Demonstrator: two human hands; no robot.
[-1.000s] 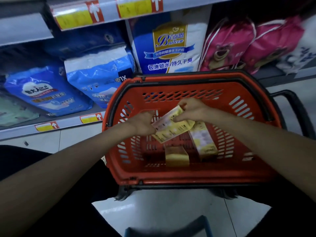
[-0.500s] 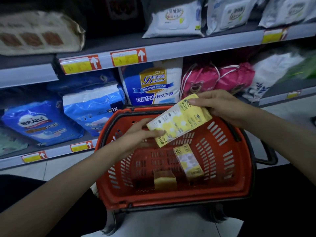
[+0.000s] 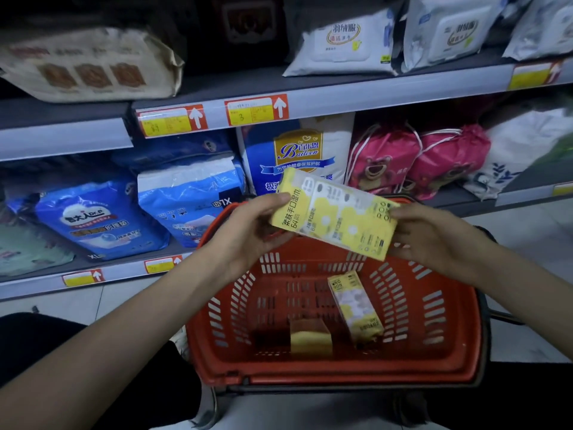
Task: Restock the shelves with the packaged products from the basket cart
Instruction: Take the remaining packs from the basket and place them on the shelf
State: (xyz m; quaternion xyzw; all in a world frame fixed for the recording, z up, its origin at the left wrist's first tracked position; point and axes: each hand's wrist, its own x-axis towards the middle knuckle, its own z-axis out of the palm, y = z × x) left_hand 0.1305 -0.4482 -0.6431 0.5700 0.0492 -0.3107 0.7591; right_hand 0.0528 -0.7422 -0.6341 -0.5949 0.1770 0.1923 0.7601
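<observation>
The pack (image 3: 335,214) is out of the basket (image 3: 325,375) now. A second ago both hands were down inside it with the pack between them. Since then the pack has come up past the far rim and swung round to lie nearly level, printed face up.

The left hand (image 3: 251,231) grips the left end, thumb on top and fingers underneath. The right hand (image 3: 434,237) pinches the right end. The pack hangs in the air over the basket's far edge, in front of the diaper bags (image 3: 189,200) on the lower shelf, touching nothing but the 2 hands.

The view has lifted too, so the upper shelf (image 3: 341,97) and its white wipes (image 3: 341,41) are now in sight.

To my eye the picking-up is finished and the placing is still to come. The pack reads as wipes, so I would guess it belongs up beside the white ones, where a dark gap shows to their left, though I cannot be sure.

2 more packs remain in the basket, 1 tilted (image 3: 356,308) and 1 low at the bottom (image 3: 310,336), so the job is not nearly done
</observation>
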